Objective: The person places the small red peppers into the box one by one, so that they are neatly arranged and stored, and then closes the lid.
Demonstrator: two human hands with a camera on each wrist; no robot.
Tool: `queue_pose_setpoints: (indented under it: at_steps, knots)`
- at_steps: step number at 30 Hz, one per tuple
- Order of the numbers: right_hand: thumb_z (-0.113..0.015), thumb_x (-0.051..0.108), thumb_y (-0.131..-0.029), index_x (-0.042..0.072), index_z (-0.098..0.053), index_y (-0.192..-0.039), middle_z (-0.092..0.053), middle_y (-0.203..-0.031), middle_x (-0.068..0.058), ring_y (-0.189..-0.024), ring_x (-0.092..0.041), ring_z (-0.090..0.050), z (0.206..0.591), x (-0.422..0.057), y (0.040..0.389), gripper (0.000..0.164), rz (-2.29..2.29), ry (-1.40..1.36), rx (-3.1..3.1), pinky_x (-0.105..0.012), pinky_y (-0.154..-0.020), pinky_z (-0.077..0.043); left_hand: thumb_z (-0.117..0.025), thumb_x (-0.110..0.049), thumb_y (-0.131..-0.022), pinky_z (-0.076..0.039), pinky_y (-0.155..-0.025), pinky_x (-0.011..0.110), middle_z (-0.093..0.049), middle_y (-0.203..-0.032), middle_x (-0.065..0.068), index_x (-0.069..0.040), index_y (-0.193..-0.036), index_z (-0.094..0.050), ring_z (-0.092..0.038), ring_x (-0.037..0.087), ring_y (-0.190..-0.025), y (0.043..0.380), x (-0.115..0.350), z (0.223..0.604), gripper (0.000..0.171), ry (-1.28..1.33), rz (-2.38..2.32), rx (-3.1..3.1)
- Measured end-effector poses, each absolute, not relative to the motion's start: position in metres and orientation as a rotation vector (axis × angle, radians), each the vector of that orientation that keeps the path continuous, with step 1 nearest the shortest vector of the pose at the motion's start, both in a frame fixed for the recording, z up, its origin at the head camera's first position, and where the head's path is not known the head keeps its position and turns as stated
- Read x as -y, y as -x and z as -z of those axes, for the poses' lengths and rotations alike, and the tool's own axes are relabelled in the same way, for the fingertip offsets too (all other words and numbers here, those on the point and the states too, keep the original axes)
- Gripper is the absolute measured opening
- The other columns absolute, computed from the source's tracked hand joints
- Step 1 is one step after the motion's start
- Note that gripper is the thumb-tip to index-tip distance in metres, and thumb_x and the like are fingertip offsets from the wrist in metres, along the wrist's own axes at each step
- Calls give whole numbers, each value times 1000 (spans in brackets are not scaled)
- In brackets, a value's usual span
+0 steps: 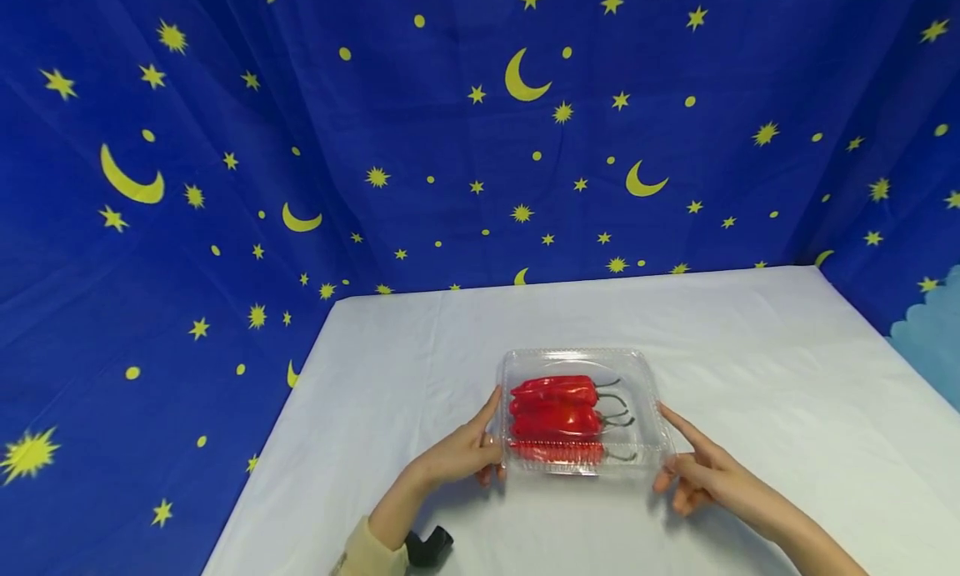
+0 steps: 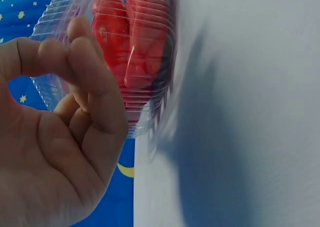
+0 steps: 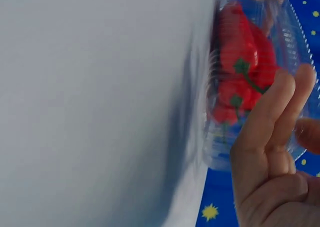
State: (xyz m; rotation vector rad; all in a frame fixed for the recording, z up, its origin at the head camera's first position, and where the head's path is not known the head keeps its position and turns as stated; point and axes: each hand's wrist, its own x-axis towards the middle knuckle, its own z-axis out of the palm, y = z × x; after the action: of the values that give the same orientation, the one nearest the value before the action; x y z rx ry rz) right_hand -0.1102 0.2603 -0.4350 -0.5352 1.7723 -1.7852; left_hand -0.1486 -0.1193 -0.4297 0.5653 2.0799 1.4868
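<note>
A clear plastic clamshell container [image 1: 577, 359] lies on the white table [image 1: 750, 351] with a few red peppers [image 1: 558, 413] inside, stems pointing right. My left hand [image 1: 486, 444] grips its near left edge, thumb up along the side and fingers curled underneath. My right hand [image 1: 673, 455] holds the near right corner, index finger along the side and thumb at the front. In the left wrist view my left hand [image 2: 75, 87] curls over the ribbed container [image 2: 150, 17] with its peppers [image 2: 135, 42]. In the right wrist view my right hand [image 3: 280, 132] holds the container [image 3: 220, 152] and peppers [image 3: 235, 42].
A blue backdrop [image 1: 450, 142] with yellow stars and moons hangs behind and on both sides of the table. A small black object [image 1: 429, 547] lies by my left wrist at the near edge. The table's left edge [image 1: 277, 443] runs diagonally.
</note>
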Motion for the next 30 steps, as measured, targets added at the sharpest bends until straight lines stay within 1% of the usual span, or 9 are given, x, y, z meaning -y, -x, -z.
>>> queue_pose_setpoints:
  at_steps: [5, 9, 13, 19, 22, 27, 30]
  knots:
    - [-40, 10, -101, 14, 14, -149, -62, -92, -26, -67, -19, -64, 431, -248, 123, 73, 1792, 487, -1839, -40, -62, -55, -49, -2, -86, -50, -56, 27, -65, -68, 10, -21, -152, 6, -57, 13, -52, 159, 123, 429, 88, -489, -1569, -2020]
    - [-40, 8, -99, 14, 12, -150, -62, -89, -23, -64, -18, -63, 430, -238, 137, 72, 1802, 447, -1875, -39, -61, -55, -48, -2, -88, -48, -56, 27, -66, -70, 9, -18, -152, 6, -56, 12, -53, 169, 130, 430, 85, -483, -1622, -2014]
    - [-39, 7, -98, 15, 10, -151, -62, -85, -19, -64, -17, -62, 431, -229, 149, 72, 1802, 411, -1891, -38, -63, -55, -47, -2, -90, -47, -58, 28, -66, -72, 8, -18, -153, 3, -57, 12, -56, 176, 138, 434, 82, -492, -1679, -1995]
    - [-39, 8, -98, 13, 11, -150, -62, -83, -14, -67, -16, -61, 431, -225, 153, 73, 1811, 394, -1867, -35, -66, -54, -47, 1, -91, -52, -64, 29, -66, -75, 8, -17, -153, 1, -60, 14, -63, 177, 144, 440, 81, -501, -1752, -1913]
    - [-39, 7, -98, 12, 11, -150, -62, -83, -12, -68, -15, -61, 433, -224, 154, 73, 1842, 403, -1843, -33, -66, -53, -47, 3, -89, -53, -64, 29, -66, -75, 8, -16, -153, -2, -62, 15, -65, 176, 145, 441, 80, -494, -1774, -1933]
    - [-38, 6, -98, 12, 11, -150, -62, -80, -8, -67, -13, -59, 436, -224, 155, 72, 1879, 421, -1834, -30, -65, -52, -45, 4, -88, -54, -63, 29, -66, -73, 7, -10, -152, -7, -63, 14, -63, 177, 143, 441, 76, -470, -1801, -1970]
    - [-39, 6, -98, 13, 10, -151, -63, -81, -8, -67, -12, -59, 436, -224, 156, 72, 1882, 391, -1837, -30, -66, -52, -45, 3, -88, -54, -64, 29, -66, -74, 8, -9, -152, -8, -63, 14, -63, 177, 142, 441, 75, -465, -1805, -1971]
